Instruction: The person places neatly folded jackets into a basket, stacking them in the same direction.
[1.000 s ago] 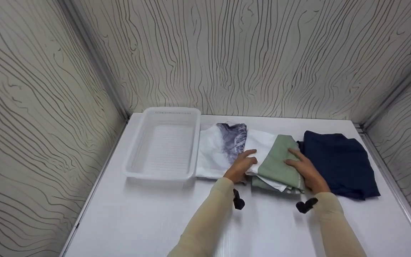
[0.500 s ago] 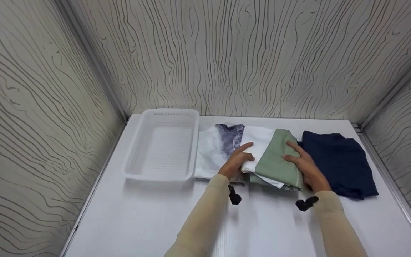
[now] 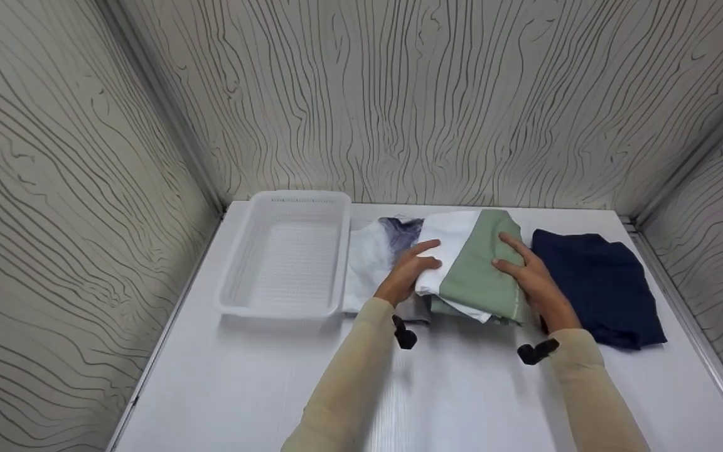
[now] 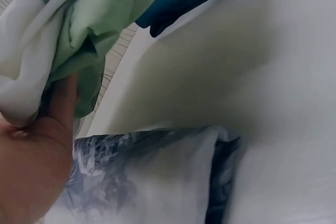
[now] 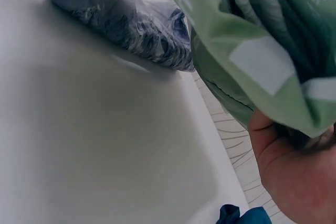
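Both hands hold a folded green-and-white garment (image 3: 477,270) raised over the table, one at each side. My left hand (image 3: 408,270) grips its white left side, thumb on top and other fingers tucked beneath. On the green right side my right hand (image 3: 534,282) has the same hold. In the right wrist view the garment's underside (image 5: 262,66) shows loose folds and white print. A folded white garment with a purple-grey pattern (image 3: 371,267) lies on the table, partly overlapped by my left hand and the raised garment. The left wrist view shows that patterned garment (image 4: 152,177) below the hand.
A white perforated plastic basket (image 3: 286,267) stands at the left, with nothing in it. Folded navy clothing (image 3: 597,289) lies to the right of my right hand. Wood-grain-patterned walls (image 3: 361,107) enclose the white table (image 3: 261,383) at the back and both sides.
The green-and-white garment has been lifted off the table and carried slightly left and away from me. It now covers more of the patterned garment. Both hands moved along with it.
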A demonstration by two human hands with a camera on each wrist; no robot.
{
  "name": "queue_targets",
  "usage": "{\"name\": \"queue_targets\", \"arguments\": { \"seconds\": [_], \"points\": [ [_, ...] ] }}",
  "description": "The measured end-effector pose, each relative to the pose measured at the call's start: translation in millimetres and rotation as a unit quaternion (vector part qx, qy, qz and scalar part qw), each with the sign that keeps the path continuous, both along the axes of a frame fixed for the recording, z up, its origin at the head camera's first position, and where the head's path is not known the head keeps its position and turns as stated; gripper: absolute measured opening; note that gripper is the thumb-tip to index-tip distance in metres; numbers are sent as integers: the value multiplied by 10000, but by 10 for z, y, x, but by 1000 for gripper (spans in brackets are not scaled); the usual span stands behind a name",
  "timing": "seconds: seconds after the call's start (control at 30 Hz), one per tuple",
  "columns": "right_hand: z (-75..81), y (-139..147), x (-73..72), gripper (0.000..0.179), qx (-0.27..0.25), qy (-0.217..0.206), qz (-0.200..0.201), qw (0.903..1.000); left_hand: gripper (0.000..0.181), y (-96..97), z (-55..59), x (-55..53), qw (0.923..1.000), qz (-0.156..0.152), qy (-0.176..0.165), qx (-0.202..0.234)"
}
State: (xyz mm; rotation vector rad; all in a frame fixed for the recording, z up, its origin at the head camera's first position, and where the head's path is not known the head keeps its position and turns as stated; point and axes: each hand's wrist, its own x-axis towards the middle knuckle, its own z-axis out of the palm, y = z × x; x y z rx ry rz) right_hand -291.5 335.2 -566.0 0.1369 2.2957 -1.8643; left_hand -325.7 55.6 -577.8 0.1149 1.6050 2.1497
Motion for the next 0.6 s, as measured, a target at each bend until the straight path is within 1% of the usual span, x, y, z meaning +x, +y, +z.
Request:
{"name": "queue_targets", "arguments": {
  "seconds": [0.13,0.27,0.43,0.53,0.6],
  "points": [
    [75,-73,4,88,-233,70,125,9996,66,-99,75,-36,9999,-65,114,14],
    [151,-146,-11,89,-400,138,168,9990,71,-187,162,-65,9995,-163,284,-39],
    [226,-217,-54,89,-468,191,234,9985,72,-279,247,-102,9986,-179,449,-228],
    [257,-242,-74,90,-409,233,311,9984,72,-328,281,-124,9982,-164,495,-304],
    [274,-257,-87,91,-361,284,358,9983,73,-360,304,-136,9972,-176,594,-416]
  ]
}}
